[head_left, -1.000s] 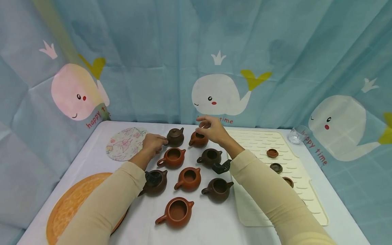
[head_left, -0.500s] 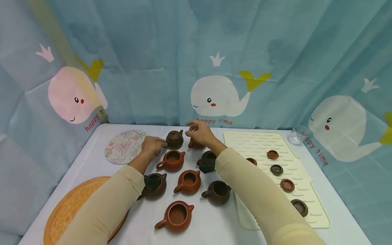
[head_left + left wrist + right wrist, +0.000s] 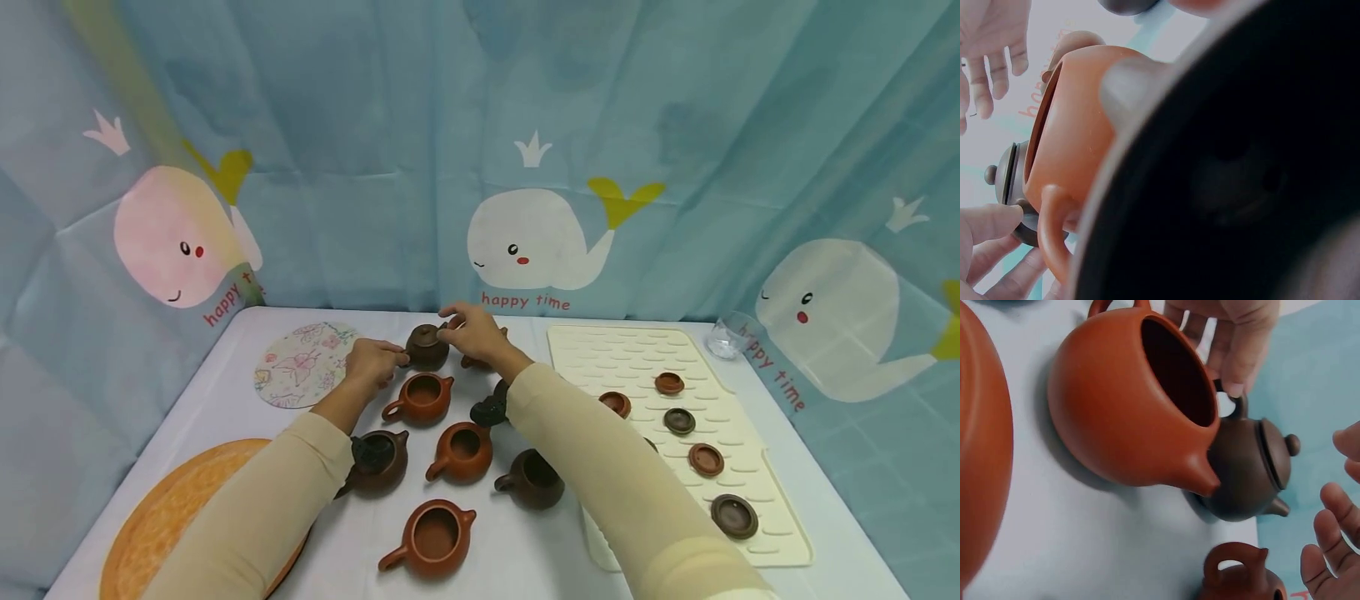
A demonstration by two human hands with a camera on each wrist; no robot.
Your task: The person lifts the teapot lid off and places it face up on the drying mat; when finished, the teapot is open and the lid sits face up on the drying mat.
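At the back of the table stands a small dark brown teapot (image 3: 425, 357) with its lid on. My left hand (image 3: 372, 365) pinches its handle between thumb and fingers, also plain in the right wrist view. Beside the teapot's lid (image 3: 1275, 454), my right hand (image 3: 1338, 519) has its fingers loosely spread, apart from the knob and holding nothing. In the head view that right hand (image 3: 480, 335) overlaps the teapot's spout side and partly hides a reddish teapot behind it. A lidless red-orange teapot (image 3: 422, 400) sits just in front of the dark one.
Several more lidless teapots, including a red one (image 3: 435, 540) and a dark one (image 3: 531, 481), stand nearer. A cream mat (image 3: 622, 350) bears several loose lids (image 3: 734, 516). At left are a round orange-brown board (image 3: 176, 508) and a floral disc (image 3: 300, 375). A clear cup (image 3: 726, 337) stands back right.
My right hand has moved left from above the reddish teapot to beside the dark teapot's lid. My left hand stays at the dark teapot's handle.
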